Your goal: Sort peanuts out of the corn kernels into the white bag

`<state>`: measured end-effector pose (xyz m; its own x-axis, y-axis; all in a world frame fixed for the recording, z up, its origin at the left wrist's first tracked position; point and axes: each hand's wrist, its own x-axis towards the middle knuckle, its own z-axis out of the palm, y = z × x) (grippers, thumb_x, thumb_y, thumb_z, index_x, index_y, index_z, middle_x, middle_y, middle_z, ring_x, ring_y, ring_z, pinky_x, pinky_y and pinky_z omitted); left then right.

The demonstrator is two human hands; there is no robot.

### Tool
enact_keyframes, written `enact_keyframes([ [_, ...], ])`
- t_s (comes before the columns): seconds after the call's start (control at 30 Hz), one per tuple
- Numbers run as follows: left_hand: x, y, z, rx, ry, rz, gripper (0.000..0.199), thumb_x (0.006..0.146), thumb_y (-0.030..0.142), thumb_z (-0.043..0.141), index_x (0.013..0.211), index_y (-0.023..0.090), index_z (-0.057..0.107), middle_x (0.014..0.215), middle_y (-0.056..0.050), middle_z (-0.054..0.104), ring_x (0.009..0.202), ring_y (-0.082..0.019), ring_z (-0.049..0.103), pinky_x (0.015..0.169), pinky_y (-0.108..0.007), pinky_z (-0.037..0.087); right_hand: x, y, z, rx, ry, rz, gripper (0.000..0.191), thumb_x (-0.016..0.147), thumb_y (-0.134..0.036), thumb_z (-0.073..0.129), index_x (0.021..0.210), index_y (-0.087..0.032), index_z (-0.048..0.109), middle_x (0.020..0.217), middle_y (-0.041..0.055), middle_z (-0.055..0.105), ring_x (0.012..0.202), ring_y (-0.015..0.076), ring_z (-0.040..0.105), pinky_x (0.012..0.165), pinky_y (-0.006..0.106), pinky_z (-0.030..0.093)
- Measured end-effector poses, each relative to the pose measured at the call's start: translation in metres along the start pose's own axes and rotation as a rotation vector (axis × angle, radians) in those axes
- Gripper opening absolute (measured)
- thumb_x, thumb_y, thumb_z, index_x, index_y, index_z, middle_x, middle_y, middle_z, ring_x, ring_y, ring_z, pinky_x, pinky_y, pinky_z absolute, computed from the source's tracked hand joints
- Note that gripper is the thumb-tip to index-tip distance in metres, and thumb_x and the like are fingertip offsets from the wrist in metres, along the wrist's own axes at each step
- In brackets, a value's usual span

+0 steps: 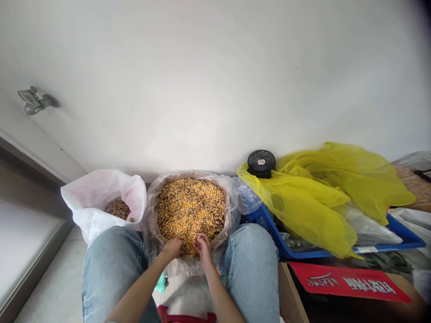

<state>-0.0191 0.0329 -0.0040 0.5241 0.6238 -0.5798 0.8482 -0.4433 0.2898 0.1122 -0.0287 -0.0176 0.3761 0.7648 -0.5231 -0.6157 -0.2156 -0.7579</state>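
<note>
A wide round container lined with clear plastic (pixel 151 215) stands between my knees. It is filled with yellow corn kernels (pixel 183 229) mixed with brown pods that look like unshelled peanuts (pixel 183 186). At the near edge of this mix is my left hand (pixel 173 247), its fingers bent down at the kernels and their tips hidden. Beside it, palm turned inward, my right hand (pixel 202 246) has its fingers curled together over the kernels; whatever they hold is too small to name. To the left, a white sack (pixel 87 193) stands open with brown pods (pixel 117 208) inside.
On the right a blue crate (pixel 303 254) carries yellow mesh cloth (pixel 303 202) and plastic bags. A small black fan (pixel 261 162) stands by the white wall. Nearer is a cardboard box with a red printed panel (pixel 350 282). A red stool edge (pixel 185 317) shows below me.
</note>
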Motion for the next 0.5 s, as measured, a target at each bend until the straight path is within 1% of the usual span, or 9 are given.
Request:
enact_keyframes([
  [0.23,-0.0011,0.0068,0.0015,0.089,0.031,-0.011,0.031,0.072,0.020,0.043,0.098,0.020,0.059,0.103,-0.009,0.059,0.092,-0.025,0.057,0.078,-0.038,0.044,-0.0003,-0.0008,0.0007,-0.045,0.013,0.002,0.019,0.056,-0.030,0.055,0.073,-0.022,0.051,0.072,-0.0019,0.061,0.063,0.0147,0.058,0.059,0.027,0.046],
  [0.37,-0.0022,0.0075,-0.0004,0.079,0.027,0.006,0.031,0.073,0.018,0.041,0.097,0.020,0.059,0.101,-0.009,0.060,0.092,-0.025,0.057,0.078,-0.037,0.044,-0.0007,-0.0003,0.0003,-0.011,0.006,0.011,0.018,0.056,-0.028,0.055,0.073,-0.022,0.051,0.072,-0.0023,0.061,0.063,0.0141,0.058,0.060,0.027,0.046],
  [0.5,-0.0027,0.0049,-0.0028,0.035,0.015,0.007,0.030,0.072,0.018,0.042,0.097,0.021,0.059,0.103,-0.007,0.058,0.093,-0.023,0.056,0.080,-0.035,0.043,-0.0009,0.0002,-0.0004,-0.028,0.000,-0.005,0.017,0.057,-0.029,0.053,0.072,-0.022,0.050,0.072,-0.0021,0.061,0.064,0.0146,0.058,0.060,0.027,0.046],
])
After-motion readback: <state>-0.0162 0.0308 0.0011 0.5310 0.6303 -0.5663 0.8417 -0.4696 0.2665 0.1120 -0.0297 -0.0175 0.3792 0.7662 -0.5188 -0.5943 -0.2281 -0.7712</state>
